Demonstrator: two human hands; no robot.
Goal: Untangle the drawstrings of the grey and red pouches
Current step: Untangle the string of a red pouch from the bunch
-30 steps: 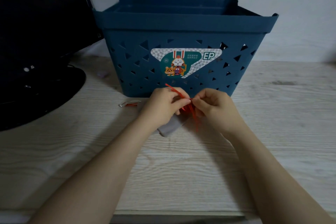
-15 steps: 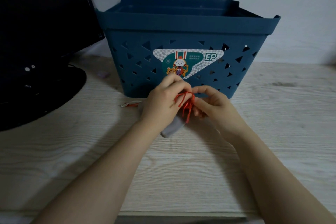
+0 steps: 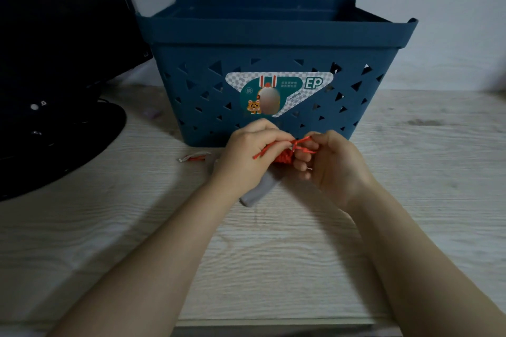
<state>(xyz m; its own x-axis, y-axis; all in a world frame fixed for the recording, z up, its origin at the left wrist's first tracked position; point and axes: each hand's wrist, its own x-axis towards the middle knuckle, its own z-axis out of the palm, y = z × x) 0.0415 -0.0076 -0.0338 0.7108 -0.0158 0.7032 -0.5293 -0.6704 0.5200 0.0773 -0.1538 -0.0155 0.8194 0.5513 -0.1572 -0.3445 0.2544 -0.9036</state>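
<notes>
Item: small grey fabric drawstring pouch (image 3: 258, 191), lying on the pale wood-grain table (image 3: 273, 254) directly in front of the dark blue perforated plastic basket (image 3: 273, 63); only its lower end shows, projecting from beneath the left hand (image 3: 247, 154). Item: small red fabric pouch (image 3: 283, 157), bunched between the two hands, mostly hidden. Item: thin red drawstrings (image 3: 298, 143), running from the left hand across to the right hand (image 3: 330, 164), one loose end trailing down over the left knuckles. Left hand: fingers curled closed, holding the cord and the gathered pouches. Right hand: thumb and forefinger pinching the cord near the knot, remaining fingers loosely curled. Change noted: a second ago the cords hung as a long loop below the hands; half a second ago they were gathered into a compact bundle; now strands are drawn out sideways between the hands and the right hand has shifted slightly outward. Assessment: the tangle appears to be loosening strand by strand, but the pouches remain together and no grey cord can be made out, so separation looks incomplete. Also present: black monitor base (image 3: 54, 139) at left; small red-and-white scrap (image 3: 194, 157) on the table near the basket.
</notes>
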